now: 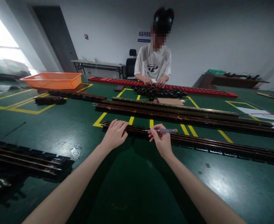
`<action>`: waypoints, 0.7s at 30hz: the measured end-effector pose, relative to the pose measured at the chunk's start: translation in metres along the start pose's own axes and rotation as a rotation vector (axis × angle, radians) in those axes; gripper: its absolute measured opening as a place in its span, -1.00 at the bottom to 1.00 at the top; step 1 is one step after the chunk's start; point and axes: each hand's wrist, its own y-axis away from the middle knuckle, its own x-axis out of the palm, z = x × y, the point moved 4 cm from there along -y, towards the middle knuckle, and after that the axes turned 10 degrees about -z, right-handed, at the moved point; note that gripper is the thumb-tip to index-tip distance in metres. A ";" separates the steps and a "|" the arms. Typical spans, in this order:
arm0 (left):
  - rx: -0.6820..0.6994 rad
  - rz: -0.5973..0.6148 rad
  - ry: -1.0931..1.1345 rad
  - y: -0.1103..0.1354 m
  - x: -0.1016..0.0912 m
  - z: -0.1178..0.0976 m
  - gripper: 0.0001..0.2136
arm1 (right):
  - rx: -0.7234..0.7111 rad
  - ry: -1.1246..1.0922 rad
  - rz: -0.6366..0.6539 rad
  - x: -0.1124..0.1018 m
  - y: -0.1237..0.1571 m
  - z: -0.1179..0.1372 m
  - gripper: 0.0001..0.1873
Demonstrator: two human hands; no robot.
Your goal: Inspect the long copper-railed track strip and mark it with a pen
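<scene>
A long black rail (197, 142) with copper-coloured strips lies across the green table in front of me. My left hand (115, 134) grips it near its left end, fingers laid over the top and thumb on the near side. In my right hand (160, 138) is a screwdriver (166, 131) with a clear handle, held nearly flat between thumb and fingers. Its thin shaft points left along the rail, between my two hands. Whether the tip touches the rail I cannot tell.
Behind it lie more long black rails (185, 116). Black rails (27, 160) also fill the near left. An orange basket (54, 81) stands at the back left. Across the table, a person (153, 63) handles small black parts (159, 92) beside a red slotted rail (204, 91).
</scene>
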 end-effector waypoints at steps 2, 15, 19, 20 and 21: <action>0.022 0.021 0.013 -0.001 0.000 -0.004 -0.62 | 0.002 -0.006 -0.008 0.000 0.000 0.000 -0.74; -0.078 -0.029 -0.109 -0.007 0.003 -0.013 -0.65 | 0.022 -0.017 0.004 0.001 -0.002 -0.002 -0.79; -0.084 -0.049 -0.135 -0.007 0.003 -0.013 -0.69 | 0.025 -0.018 0.002 0.001 -0.003 -0.005 -0.79; -0.087 -0.055 -0.139 -0.007 0.003 -0.014 -0.70 | 0.025 -0.021 0.003 0.001 -0.004 -0.005 -0.78; -0.090 -0.060 -0.142 -0.007 0.003 -0.014 -0.70 | 0.024 -0.024 0.006 0.001 -0.004 -0.005 -0.78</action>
